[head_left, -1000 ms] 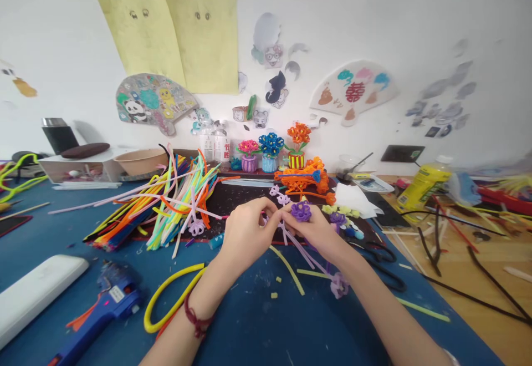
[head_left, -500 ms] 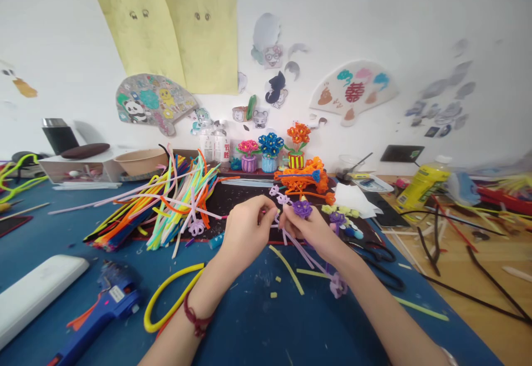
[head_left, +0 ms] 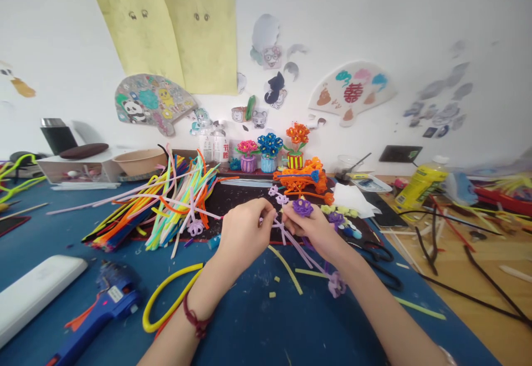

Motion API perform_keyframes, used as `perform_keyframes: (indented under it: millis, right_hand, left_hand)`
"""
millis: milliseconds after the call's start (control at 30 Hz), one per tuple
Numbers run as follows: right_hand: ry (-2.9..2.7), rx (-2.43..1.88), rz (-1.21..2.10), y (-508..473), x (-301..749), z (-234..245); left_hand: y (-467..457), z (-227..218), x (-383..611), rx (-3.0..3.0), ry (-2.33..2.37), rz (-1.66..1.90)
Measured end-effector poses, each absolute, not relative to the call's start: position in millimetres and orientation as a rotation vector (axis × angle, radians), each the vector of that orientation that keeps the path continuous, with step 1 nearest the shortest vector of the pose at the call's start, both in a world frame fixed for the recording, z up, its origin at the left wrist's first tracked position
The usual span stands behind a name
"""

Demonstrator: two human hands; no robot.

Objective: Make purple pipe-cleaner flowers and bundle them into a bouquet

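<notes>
My left hand is pinched closed at the mat's near edge, its fingertips at the end of a lilac pipe cleaner. Close by on the right, my right hand is closed too, with a dark purple pipe-cleaner flower showing above its thumb and forefinger. The flower's stem is hidden by the fingers. Lilac stems run below this hand to a lilac flower by the right forearm. Small lilac blooms lie just beyond the fingertips, and another purple flower is behind the right hand.
To the left lie a pipe-cleaner bundle, a blue glue gun and a yellow pipe-cleaner loop. Black scissors are beside my right forearm. Potted pipe-cleaner flowers and orange blooms stand or lie behind.
My hands stay close together with only small finger movements. The left hand has turned slightly, and the view has shifted a little.
</notes>
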State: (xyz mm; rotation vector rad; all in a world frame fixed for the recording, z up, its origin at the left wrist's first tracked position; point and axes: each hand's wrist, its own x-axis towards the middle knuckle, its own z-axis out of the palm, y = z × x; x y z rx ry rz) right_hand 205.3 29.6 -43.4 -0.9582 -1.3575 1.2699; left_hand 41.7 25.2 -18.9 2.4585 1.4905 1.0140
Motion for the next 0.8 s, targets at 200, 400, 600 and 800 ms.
perform_keyframes:
  millis: [200, 400, 600, 800]
  right_hand:
    - [-1.36, -0.959, 1.259, 30.9, 203.4, -42.7]
    - [-1.411, -0.946, 1.251, 29.5, 205.8, -44.2]
    - [-1.484, -0.914, 1.266, 26.2, 206.6, -42.3]
    - [-1.465, -0.99, 1.217, 26.9, 210.5, -38.3]
  left_hand:
    - [25.1, -16.1, 42.2, 2.409, 1.412, 1.128]
    - [25.4, -16.8, 45.4, 2.293, 1.293, 1.14]
    - [24.7, -19.0, 45.8, 2.295, 1.279, 1.14]
    - [26.2, -16.8, 44.4, 2.259, 1.288, 1.201]
